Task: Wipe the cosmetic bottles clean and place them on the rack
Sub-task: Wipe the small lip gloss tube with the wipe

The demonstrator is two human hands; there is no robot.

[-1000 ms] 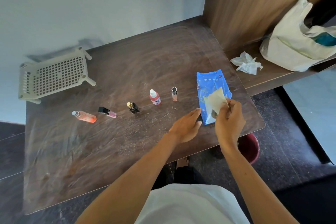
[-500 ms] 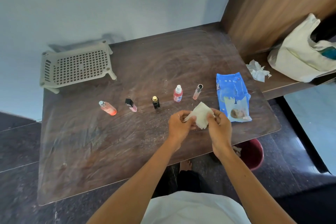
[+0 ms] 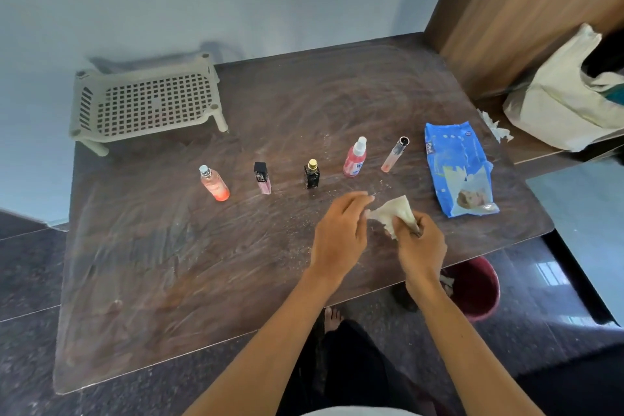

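Observation:
Several small cosmetic bottles stand in a row across the dark table (image 3: pixel 141 263): an orange-pink bottle (image 3: pixel 214 183), a black-capped pink tube (image 3: pixel 262 177), a black bottle with a gold cap (image 3: pixel 311 174), a pink bottle with a white cap (image 3: pixel 355 158) and a slim clear tube (image 3: pixel 394 154). A beige slotted rack (image 3: pixel 148 103) sits at the back left with nothing on it. In front of the row, my right hand (image 3: pixel 420 246) grips a white wet wipe (image 3: pixel 393 214). My left hand (image 3: pixel 341 233) pinches the wipe's left corner.
A blue wet-wipe pack (image 3: pixel 456 162) lies open at the right of the table. A crumpled tissue (image 3: pixel 496 127) and a white bag (image 3: pixel 570 101) rest on the wooden ledge at the right. A dark red bin (image 3: pixel 477 290) stands on the floor under the table edge.
My right hand pulled a wipe out of the blue pack and brought it left in front of the bottles. My left hand came up to take hold of the wipe too.

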